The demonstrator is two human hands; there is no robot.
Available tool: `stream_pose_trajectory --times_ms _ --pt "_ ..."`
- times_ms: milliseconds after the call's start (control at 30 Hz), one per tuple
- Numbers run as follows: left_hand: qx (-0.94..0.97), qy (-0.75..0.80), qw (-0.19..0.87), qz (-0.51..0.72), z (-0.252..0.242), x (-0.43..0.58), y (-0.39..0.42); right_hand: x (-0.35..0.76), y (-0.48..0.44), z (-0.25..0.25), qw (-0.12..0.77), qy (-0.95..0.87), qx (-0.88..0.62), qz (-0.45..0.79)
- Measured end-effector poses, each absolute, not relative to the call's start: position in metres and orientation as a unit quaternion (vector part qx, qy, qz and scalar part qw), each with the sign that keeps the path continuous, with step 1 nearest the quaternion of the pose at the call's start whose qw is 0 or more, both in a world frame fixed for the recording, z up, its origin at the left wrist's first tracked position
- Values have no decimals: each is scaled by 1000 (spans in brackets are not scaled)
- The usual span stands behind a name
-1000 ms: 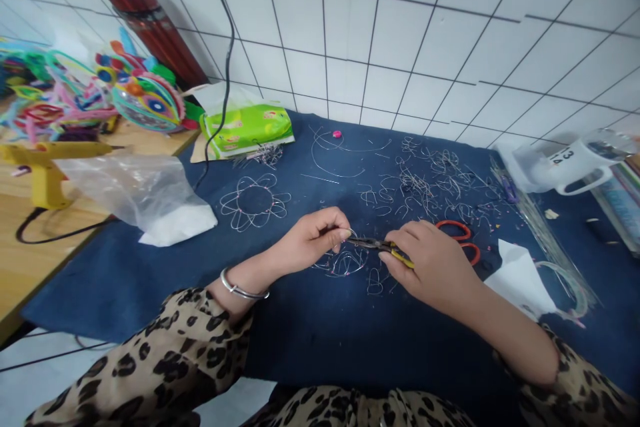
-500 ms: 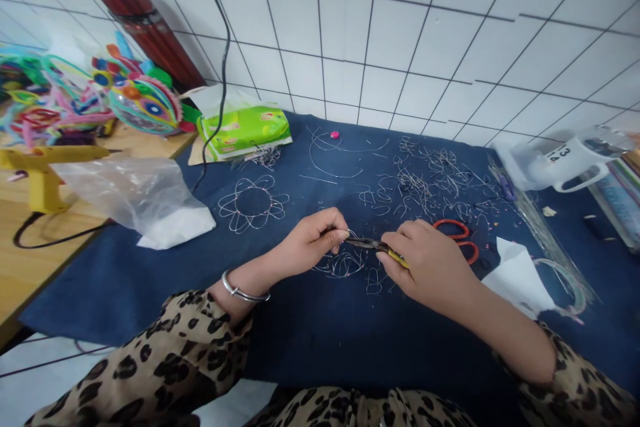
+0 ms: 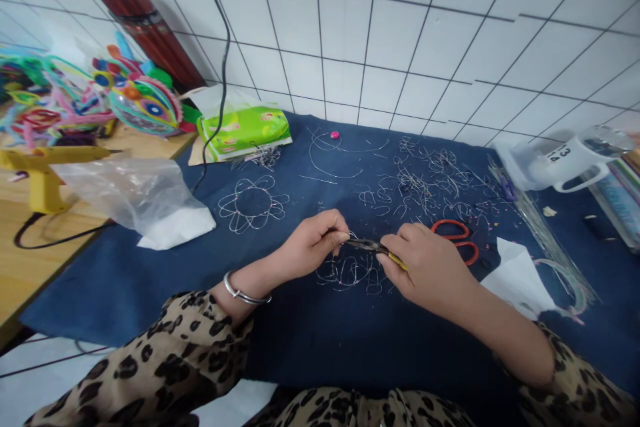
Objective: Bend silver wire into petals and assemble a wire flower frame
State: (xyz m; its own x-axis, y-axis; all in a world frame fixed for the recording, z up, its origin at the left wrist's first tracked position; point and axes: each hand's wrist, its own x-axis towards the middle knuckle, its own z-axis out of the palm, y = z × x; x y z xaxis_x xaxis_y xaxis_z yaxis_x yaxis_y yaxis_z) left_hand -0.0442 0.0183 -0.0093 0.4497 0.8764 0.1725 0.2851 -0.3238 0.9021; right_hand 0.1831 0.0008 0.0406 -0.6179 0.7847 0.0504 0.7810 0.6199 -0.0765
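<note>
My left hand is closed in a pinch on a thin wire, most of which its fingers hide. Long-nose pliers with yellow grips are wrapped in my right hand. Their jaw tips meet the wire right at my left fingertips. Just below both hands, a tangle of bent wire loops lies on the dark blue cloth. A flower-shaped wire frame with looped petals rests flat to the left. Red-handled scissors lie behind my right hand, partly covered by it.
Wire scraps spread across the back right. A green tissue pack, a plastic bag and a yellow glue gun are at left. Straight wires, white paper and a white mug stand or lie at right.
Both hands stay nearly in place, with the pliers still at my left fingertips. The wire loops below the hands have shifted slightly right and down.
</note>
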Motion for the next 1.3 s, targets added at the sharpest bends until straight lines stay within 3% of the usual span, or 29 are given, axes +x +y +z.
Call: stream_pose_trajectory --times_ms 200,667,1300 --pt "739 388 428 347 -9 -43 18 183 -1 41 30 -894 -447 18" --pt "680 340 542 357 -7 -47 24 187 3 42 69 -897 -433 56" --pt "718 321 474 396 -5 -47 23 187 4 45 75 -894 -430 99"
